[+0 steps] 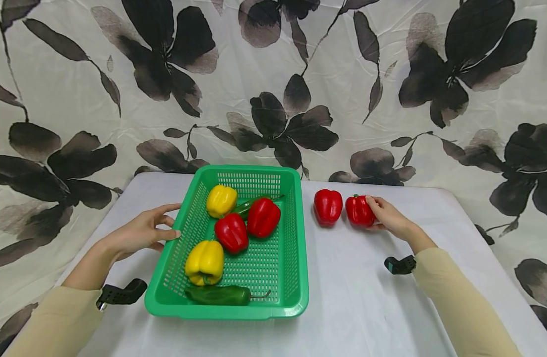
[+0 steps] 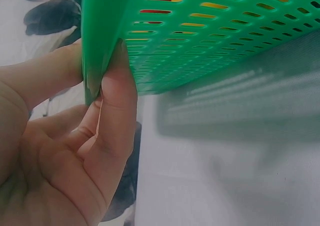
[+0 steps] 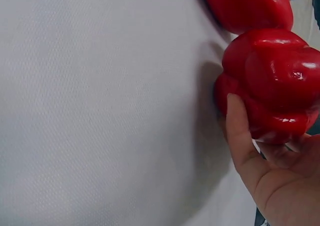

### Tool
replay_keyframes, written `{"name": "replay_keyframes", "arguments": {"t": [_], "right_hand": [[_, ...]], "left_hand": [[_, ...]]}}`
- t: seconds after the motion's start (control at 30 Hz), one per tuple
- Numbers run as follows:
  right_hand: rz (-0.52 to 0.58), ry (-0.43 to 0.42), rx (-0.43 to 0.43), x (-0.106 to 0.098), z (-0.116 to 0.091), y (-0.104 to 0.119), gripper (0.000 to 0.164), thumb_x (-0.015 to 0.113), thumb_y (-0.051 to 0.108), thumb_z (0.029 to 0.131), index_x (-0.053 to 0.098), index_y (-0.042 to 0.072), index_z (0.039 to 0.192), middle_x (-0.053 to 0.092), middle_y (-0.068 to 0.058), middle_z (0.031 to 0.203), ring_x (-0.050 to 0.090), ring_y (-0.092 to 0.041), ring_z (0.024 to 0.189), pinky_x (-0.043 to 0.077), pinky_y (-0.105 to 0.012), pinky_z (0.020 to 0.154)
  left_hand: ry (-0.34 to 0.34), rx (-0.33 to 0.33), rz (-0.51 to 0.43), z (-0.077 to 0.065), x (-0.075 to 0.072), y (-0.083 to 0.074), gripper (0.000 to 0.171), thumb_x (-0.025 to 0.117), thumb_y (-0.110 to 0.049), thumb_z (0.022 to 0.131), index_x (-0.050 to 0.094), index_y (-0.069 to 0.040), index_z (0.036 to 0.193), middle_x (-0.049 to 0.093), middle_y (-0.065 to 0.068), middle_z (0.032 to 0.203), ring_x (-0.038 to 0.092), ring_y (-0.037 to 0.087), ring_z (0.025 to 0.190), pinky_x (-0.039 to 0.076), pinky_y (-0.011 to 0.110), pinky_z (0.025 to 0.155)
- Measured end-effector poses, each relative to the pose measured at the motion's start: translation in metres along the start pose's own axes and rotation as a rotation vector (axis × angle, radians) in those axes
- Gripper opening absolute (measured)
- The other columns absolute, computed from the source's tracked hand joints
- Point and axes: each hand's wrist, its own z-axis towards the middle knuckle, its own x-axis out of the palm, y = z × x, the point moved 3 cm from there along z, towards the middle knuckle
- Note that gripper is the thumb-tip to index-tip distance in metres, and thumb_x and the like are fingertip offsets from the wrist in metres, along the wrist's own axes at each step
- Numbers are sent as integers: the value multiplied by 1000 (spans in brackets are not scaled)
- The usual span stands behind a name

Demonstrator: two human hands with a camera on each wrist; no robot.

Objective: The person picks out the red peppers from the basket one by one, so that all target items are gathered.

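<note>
My left hand pinches the left rim of a green plastic basket; in the left wrist view, thumb and fingers sit on either side of that rim. Right of the basket, my right hand grips a red bell pepper from its right side. The right wrist view shows the thumb along the lower side of this pepper, with the other fingers partly hidden behind it. A second red bell pepper lies on the table just left of the gripped one.
Inside the basket lie two yellow bell peppers, two red bell peppers and two long green peppers. A white-covered table carries everything. Behind it hangs a floral cloth.
</note>
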Motion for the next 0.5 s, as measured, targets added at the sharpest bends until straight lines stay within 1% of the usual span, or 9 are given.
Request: {"name": "replay_keyframes", "arguments": {"t": [0.23, 0.4, 0.5], "right_hand": [[-39, 13, 7, -1, 1, -1, 80, 29, 54, 95, 4, -4, 145, 19, -28, 145, 31, -43, 127, 49, -43, 91], [-61, 7, 30, -1, 2, 0, 82, 30, 57, 94, 5, -3, 145, 19, -27, 145, 31, -42, 126, 50, -43, 90], [-74, 0, 44, 0, 3, 2, 83, 29, 57, 94, 5, -4, 145, 19, -28, 145, 31, -42, 126, 49, -43, 92]], "left_hand": [[1, 1, -4, 0, 0, 0, 85, 65, -19, 86, 8, -7, 148, 47, 24, 110, 64, 27, 84, 57, 41, 72], [2, 2, -10, 0, 0, 0, 85, 65, -20, 86, 8, -7, 148, 47, 24, 111, 64, 26, 84, 57, 41, 72], [2, 0, -11, -1, 0, -1, 85, 65, -19, 86, 8, -7, 148, 47, 24, 110, 64, 26, 84, 57, 41, 72]]}}
